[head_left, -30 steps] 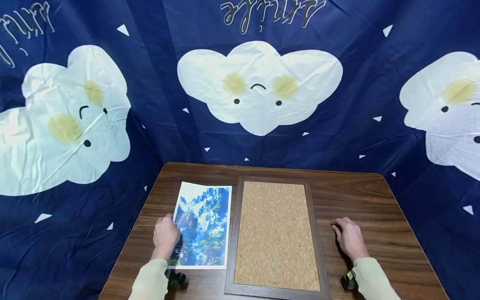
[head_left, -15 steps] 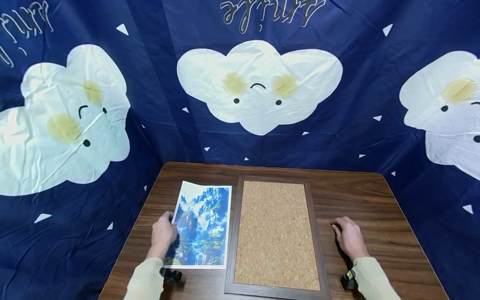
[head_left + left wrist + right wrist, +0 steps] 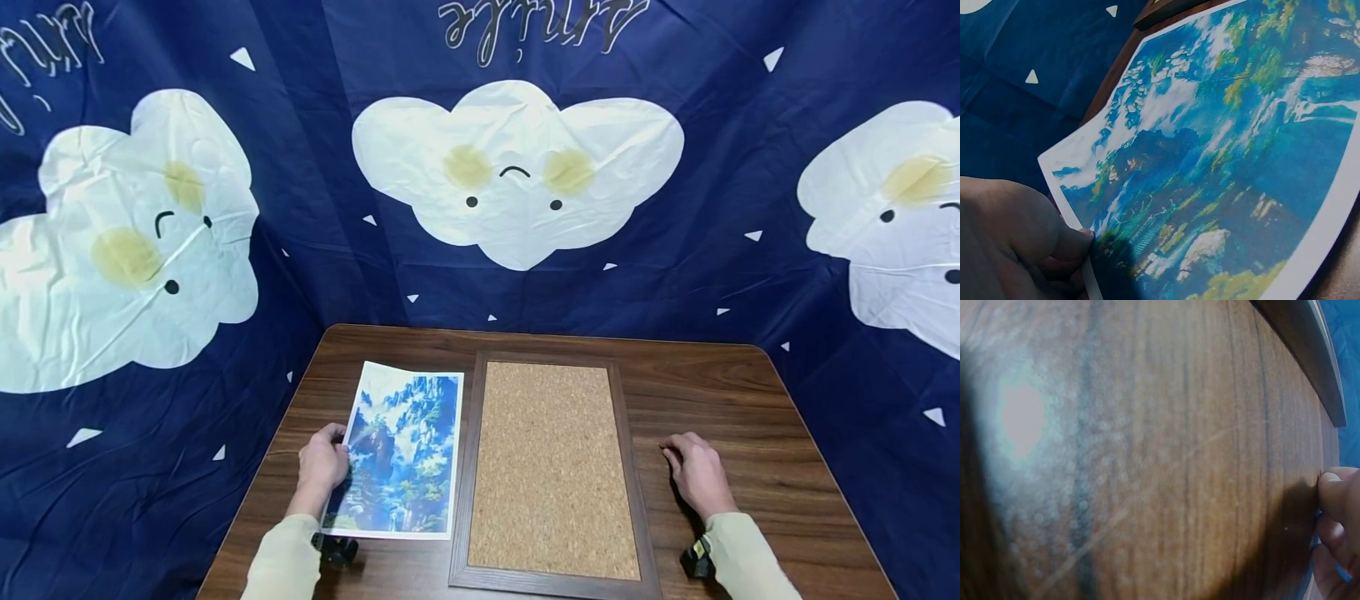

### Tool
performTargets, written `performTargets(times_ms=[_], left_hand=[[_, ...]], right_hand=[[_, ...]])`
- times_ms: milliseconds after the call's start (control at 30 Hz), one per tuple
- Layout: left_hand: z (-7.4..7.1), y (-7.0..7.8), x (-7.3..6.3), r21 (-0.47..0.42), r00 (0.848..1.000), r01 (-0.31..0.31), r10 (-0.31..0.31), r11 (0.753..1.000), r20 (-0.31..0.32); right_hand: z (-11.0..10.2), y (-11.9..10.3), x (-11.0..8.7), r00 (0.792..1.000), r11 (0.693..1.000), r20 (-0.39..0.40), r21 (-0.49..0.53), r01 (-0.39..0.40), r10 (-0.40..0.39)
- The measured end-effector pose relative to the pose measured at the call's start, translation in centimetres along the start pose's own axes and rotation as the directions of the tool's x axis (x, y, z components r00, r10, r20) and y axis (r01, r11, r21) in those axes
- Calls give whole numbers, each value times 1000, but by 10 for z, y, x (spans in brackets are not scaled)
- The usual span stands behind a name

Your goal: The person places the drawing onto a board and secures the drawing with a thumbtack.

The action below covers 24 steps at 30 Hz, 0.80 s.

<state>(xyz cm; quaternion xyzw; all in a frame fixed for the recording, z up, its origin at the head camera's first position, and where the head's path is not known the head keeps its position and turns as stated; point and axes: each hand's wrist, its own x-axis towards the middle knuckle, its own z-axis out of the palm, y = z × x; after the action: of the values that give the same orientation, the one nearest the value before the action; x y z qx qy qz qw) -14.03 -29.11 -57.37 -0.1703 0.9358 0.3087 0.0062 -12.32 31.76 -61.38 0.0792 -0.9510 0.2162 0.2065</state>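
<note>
My left hand pinches the left edge of a glossy landscape print with blue mountains and a white border. In the left wrist view, the thumb lies at the border of the print and the sheet bows upward; the fingers beneath are partly hidden. Beside the print lies a cork board in a dark wood frame. To the right of that board, my right hand rests on the table, fingers loosely curled. No held thing can be made out in it in the right wrist view.
The brown wood-grain table has rounded far corners. A dark blue curtain with white clouds hangs around its back and sides. The board's frame edge shows in the right wrist view, apart from the right hand.
My left hand has shifted a little to the left, and the near left part of the print has spread outward with it. The right hand and the cork board have stayed put.
</note>
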Motion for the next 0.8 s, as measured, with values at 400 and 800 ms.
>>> performTargets(times_ms=[400, 800], left_hand=[[-7, -2, -1, -12, 1000, 5, -5, 1000, -7], [-15, 1, -4, -49, 1000, 31, -31, 998, 3]], right_hand=[[-1, 0, 0, 1000, 1000, 11, 0, -8, 8], [-2, 1, 0, 998, 999, 51, -7, -44, 44]])
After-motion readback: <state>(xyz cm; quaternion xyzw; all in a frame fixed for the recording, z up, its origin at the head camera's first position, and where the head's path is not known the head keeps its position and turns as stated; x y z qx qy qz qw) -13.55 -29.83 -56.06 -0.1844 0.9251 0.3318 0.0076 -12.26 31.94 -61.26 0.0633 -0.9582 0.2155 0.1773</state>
